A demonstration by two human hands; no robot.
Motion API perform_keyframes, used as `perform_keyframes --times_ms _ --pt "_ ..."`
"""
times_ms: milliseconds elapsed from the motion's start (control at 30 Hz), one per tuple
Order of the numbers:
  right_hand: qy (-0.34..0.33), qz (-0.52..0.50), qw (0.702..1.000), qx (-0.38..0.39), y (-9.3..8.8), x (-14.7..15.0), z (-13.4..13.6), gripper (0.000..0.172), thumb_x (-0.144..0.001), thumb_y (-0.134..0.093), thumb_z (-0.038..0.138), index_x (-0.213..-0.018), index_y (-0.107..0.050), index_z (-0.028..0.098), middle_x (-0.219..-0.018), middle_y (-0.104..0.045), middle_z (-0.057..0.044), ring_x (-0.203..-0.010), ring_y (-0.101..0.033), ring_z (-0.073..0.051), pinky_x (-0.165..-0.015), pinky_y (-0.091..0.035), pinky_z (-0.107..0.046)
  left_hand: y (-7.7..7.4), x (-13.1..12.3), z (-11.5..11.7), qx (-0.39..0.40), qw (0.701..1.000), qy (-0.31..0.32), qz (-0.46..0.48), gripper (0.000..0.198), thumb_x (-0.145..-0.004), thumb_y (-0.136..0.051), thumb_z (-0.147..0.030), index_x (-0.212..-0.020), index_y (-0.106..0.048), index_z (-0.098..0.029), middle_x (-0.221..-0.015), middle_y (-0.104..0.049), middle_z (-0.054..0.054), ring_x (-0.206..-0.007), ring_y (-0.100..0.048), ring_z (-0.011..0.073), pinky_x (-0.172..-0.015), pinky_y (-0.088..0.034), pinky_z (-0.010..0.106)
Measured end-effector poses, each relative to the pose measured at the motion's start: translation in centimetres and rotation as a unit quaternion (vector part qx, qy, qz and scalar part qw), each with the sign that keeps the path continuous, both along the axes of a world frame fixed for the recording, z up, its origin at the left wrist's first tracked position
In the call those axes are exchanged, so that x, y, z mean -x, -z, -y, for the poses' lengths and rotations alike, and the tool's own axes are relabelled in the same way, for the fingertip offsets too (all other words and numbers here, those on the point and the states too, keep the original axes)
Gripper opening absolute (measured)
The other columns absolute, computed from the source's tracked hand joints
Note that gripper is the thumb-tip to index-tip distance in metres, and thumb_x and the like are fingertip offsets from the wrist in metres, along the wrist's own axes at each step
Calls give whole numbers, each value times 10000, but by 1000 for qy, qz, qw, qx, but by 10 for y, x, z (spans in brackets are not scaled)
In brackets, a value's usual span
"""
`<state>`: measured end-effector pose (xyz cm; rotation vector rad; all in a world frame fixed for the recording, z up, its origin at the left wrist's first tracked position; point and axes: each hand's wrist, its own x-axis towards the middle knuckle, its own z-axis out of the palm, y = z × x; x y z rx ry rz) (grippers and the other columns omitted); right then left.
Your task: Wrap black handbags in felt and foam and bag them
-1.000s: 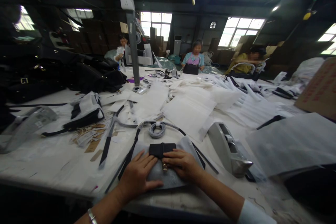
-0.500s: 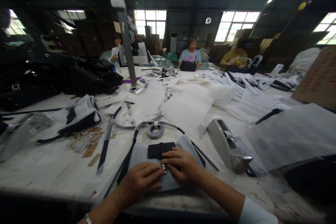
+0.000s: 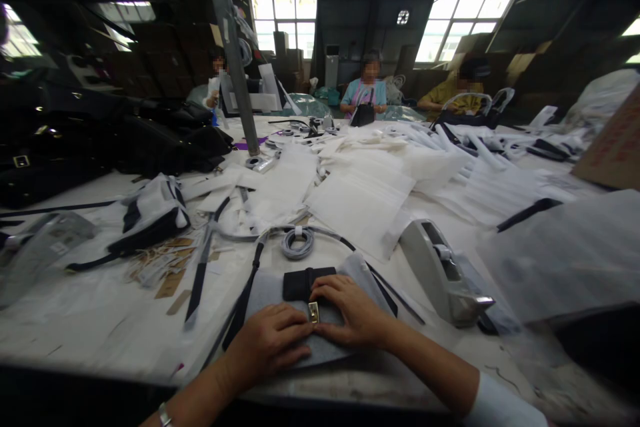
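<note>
A bag covered with pale grey sheet lies flat at the near edge of the table, its dark strap curving behind it. On the sheet are a black flap and a gold clasp. My left hand rests on the sheet, fingers stretched toward the clasp's lower left. My right hand arches over the clasp's right side, with fingertips near the black flap and the thumb by the clasp's lower end. The clasp shows between thumb and fingers.
A grey tape dispenser stands at the right, and a coiled grey cord lies behind the bag. White sheets pile up mid-table. Black bags are heaped at the left beyond paper tags. Several people sit across the table.
My right fingers have drawn up and apart from the thumb, uncovering more of the clasp. My left hand stays on the sheet. The view has tilted slightly downward.
</note>
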<state>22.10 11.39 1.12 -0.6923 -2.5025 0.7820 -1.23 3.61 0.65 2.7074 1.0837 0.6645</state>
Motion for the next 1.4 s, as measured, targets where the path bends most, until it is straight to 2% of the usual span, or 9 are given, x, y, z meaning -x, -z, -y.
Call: perform_keyframes --times_ms 300,533,767,900,1000,1100,1167,1300,1400 --pt "25 11 1000 14 7 1 0 657 -726 -774 426 -1308 -565 203 -1361 -538 -126 -1259 -492 -280 -1065 -376 -422 1 2 1 32 999 -32 11 262 -914 -624 -350 -1161 -643 -265 -1258 -640 72 -1146 -610 231 -972 -519 379" --pt "32 37 999 20 9 5 -3 658 -674 -825 439 -1269 -632 235 -1301 -587 -99 -1173 -545 -284 -1010 -404 -428 -7 1 1 135 988 -64 43 220 -938 -559 -288 -1148 -618 -258 -1222 -677 56 -1141 -623 201 -1001 -496 338" --pt "32 50 998 13 4 4 0 641 -702 -813 432 -1284 -612 255 -1321 -577 -83 -1183 -538 -287 -983 -400 -425 -20 -7 -15 211 965 -145 64 304 -941 -502 -254 -1232 -585 -248 -1192 -673 47 -1031 -660 178 -934 -525 311" --pt "36 42 998 8 4 4 2 629 -709 -804 403 -1276 -595 224 -1293 -594 -96 -1171 -544 -286 -984 -404 -429 -24 -16 -30 213 964 -156 31 250 -928 -517 -270 -1114 -684 -260 -1118 -682 43 -1007 -649 195 -922 -510 329" --pt "38 41 998 9 5 4 2 732 -717 -793 419 -1358 -518 196 -1328 -573 -128 -1193 -529 -301 -997 -395 -448 -26 -24 -38 221 961 -167 4 218 -895 -574 -300 -1043 -731 -271 -1041 -691 33 -926 -657 198 -846 -515 315" --pt "34 38 999 8 6 3 3 803 -727 -785 425 -1415 -450 184 -1354 -554 -149 -1207 -519 -307 -1005 -385 -458 -27 -30 -44 235 958 -164 -12 173 -863 -606 -288 -939 -761 -281 -1032 -704 21 -930 -656 204 -823 -504 311" --pt "35 31 999 7 6 3 2 768 -723 -790 414 -1388 -478 189 -1327 -572 -140 -1184 -531 -303 -995 -392 -449 -27 -31 -52 253 955 -155 -16 145 -838 -624 -266 -861 -767 -276 -991 -725 4 -913 -665 198 -813 -499 298" --pt "39 23 999 7 8 3 1 680 -717 -800 419 -1303 -545 190 -1290 -592 -127 -1138 -552 -304 -967 -408 -447 -28 -30 -70 304 943 -134 -21 87 -780 -669 -246 -767 -755 -237 -738 -731 -34 -695 -673 155 -656 -488 237" --pt "38 21 999 9 9 3 1 671 -721 -799 423 -1297 -549 186 -1297 -586 -127 -1143 -548 -308 -969 -408 -456 -30 -30 -75 314 942 -118 -20 73 -768 -675 -233 -741 -743 -228 -707 -719 -41 -665 -658 145 -636 -474 227"
